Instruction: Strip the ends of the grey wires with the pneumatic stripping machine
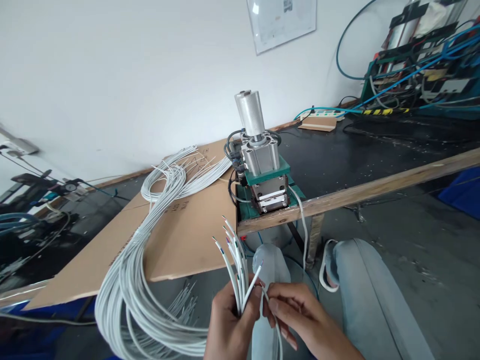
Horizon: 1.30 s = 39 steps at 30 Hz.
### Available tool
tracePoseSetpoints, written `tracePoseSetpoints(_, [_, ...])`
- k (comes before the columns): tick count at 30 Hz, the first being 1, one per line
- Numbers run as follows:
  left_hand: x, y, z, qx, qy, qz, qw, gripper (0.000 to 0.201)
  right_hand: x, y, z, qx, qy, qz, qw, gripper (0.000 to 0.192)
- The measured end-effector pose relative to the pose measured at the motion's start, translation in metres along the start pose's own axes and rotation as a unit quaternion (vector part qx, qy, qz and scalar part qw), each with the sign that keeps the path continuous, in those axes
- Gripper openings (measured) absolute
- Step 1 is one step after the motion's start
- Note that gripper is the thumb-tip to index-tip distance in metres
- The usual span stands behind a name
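My left hand (228,325) grips a bunch of thin white cables (234,260) near their stripped ends, which fan upward with coloured inner wires showing. My right hand (296,312) pinches one white cable (252,284) of that bunch between thumb and fingers. The cables loop down and left into a large white bundle (127,300) that runs back over a sheet of cardboard (180,235). Just beyond the cable ends, a small pneumatic machine (262,170) with a silver cylinder stands on a green base at the bench edge.
The black workbench (356,160) has a wooden front rail. A green machine with blue hoses (420,60) and a power strip (322,116) sit at the back right. My knees in light jeans (367,285) are below. Cut cable pieces (183,300) lie on the floor.
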<state>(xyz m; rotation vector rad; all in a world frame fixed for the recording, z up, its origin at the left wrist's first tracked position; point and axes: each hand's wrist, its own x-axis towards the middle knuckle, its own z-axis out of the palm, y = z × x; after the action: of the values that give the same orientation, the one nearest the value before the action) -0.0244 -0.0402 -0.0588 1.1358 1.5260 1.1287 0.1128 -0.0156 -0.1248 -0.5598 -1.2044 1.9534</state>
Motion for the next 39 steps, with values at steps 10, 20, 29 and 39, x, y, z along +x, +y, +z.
tracePoseSetpoints(10, [0.000, -0.002, -0.001, 0.044, -0.005, 0.016, 0.999, 0.034, 0.003, -0.008, -0.012, -0.003, -0.032, 0.029, 0.999, 0.046])
tracePoseSetpoints(20, [0.001, -0.006, 0.001, 0.052, 0.016, 0.050, 0.997, 0.029, -0.002, -0.006, -0.007, -0.107, 0.038, -0.017, 0.993, 0.032])
tracePoseSetpoints(29, [-0.001, -0.007, 0.000, 0.101, 0.018, 0.046, 0.994, 0.026, -0.005, -0.010, 0.004, -0.344, 0.135, -0.203, 0.907, 0.023])
tracePoseSetpoints(39, [0.007, -0.012, -0.003, 0.260, -0.065, 0.122, 0.955, 0.022, -0.014, -0.013, -0.002, -0.584, 0.080, -0.228, 0.775, 0.025])
